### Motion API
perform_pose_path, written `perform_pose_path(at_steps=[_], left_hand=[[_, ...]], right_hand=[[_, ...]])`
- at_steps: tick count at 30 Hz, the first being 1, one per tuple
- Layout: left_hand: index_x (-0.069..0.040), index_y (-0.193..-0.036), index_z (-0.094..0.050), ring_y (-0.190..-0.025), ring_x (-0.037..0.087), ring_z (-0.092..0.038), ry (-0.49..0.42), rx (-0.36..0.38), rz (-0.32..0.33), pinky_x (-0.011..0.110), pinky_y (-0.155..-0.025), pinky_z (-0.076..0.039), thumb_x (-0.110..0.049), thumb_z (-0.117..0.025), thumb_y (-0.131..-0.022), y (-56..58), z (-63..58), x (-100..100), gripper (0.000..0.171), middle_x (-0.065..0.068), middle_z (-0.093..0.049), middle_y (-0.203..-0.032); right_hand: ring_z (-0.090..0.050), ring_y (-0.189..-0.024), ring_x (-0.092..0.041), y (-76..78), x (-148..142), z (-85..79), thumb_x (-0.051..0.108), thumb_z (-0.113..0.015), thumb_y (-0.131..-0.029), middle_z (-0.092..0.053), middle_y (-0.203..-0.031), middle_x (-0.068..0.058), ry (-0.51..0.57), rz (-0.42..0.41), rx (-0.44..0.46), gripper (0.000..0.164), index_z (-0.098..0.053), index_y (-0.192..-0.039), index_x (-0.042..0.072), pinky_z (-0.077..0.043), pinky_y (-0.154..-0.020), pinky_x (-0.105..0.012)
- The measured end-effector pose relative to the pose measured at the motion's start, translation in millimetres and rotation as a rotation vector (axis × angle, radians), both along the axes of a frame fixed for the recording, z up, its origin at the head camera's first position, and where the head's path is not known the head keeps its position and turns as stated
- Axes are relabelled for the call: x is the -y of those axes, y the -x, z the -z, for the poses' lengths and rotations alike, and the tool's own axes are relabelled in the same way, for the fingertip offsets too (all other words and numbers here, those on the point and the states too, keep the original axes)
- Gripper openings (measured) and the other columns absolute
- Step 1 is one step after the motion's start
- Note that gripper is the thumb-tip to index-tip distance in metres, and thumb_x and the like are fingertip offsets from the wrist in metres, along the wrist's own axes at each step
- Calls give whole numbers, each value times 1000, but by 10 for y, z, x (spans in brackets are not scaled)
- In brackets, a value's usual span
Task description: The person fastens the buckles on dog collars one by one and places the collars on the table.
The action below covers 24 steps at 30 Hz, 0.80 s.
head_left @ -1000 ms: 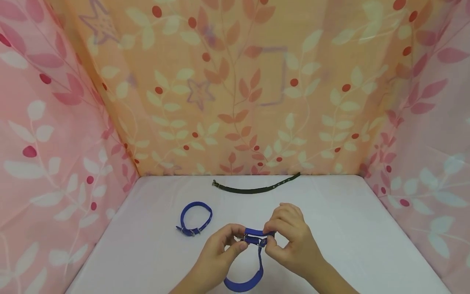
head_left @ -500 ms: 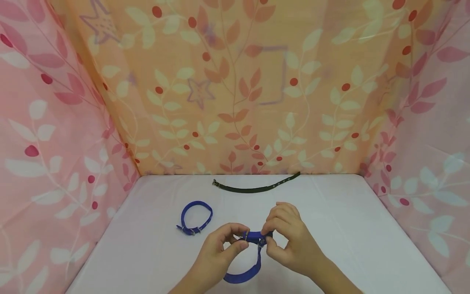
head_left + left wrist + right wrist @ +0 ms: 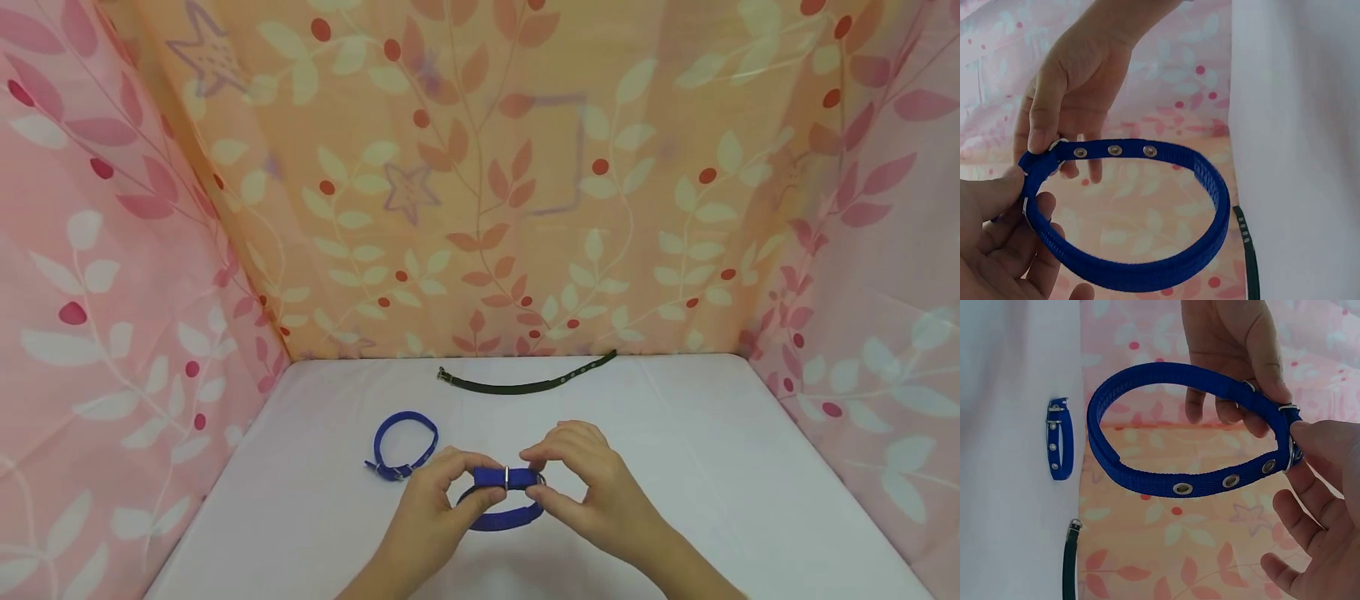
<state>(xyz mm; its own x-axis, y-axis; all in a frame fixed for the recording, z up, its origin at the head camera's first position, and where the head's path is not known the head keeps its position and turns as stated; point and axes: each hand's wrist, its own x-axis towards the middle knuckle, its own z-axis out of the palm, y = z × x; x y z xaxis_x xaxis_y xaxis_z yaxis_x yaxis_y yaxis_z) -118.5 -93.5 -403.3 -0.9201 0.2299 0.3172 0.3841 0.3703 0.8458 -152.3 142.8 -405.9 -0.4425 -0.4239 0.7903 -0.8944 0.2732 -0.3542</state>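
Both hands hold a blue pet collar, closed into a loop, above the table. The left hand pinches the strap's end between thumb and fingers, left of a metal keeper that spans the strap. At the other side the right hand has its thumb and fingers on the strap beside a metal D-ring. Metal-rimmed eyelets show along the loop in the left wrist view. In the right wrist view the right thumb presses the strap near the ring.
A second blue collar, buckled in a loop, lies on the white table left of the hands. Farther back a dark green collar lies stretched out near the patterned cloth wall. Pink cloth hangs at both sides.
The held collar has turned, so its keeper and strap end now face up between the hands. Its hanging loop has risen closer to the fingers. The right fingers have spread slightly.
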Motion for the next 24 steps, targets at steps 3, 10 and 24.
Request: perform_pose_path(at_steps=[3,10,24], left_hand=[[-38,-105,-72,-99,8,-64,20,-65,-10,27,-85,-55,-33,-82,-87,10,1,8,21,-21,-68,-98],[-36,-106,-72,-99,6,-64,10,-129,-6,28,-88,-54,-33,-80,-89,12,12,1,20,-22,-69,-99],[-35,-108,-75,-107,9,-66,-57,-38,-51,41,-98,-51,-33,-78,-90,36,-25,74,18,-19,-73,-101]], right_hand=[[-60,-102,-13,-4,-4,-5,6,-88,-77,-69,-100,12,4,8,6,47,-70,-119,20,-36,-112,-33],[-61,-104,-14,-21,17,18,6,-89,-76,-71,-103,10,30,4,34,48,-70,-118,20,-37,-111,-30],[-61,-107,-10,-82,2,-13,16,-88,-82,-72,-105,14,-8,118,188,43,-69,-120,27,-42,-98,-30]])
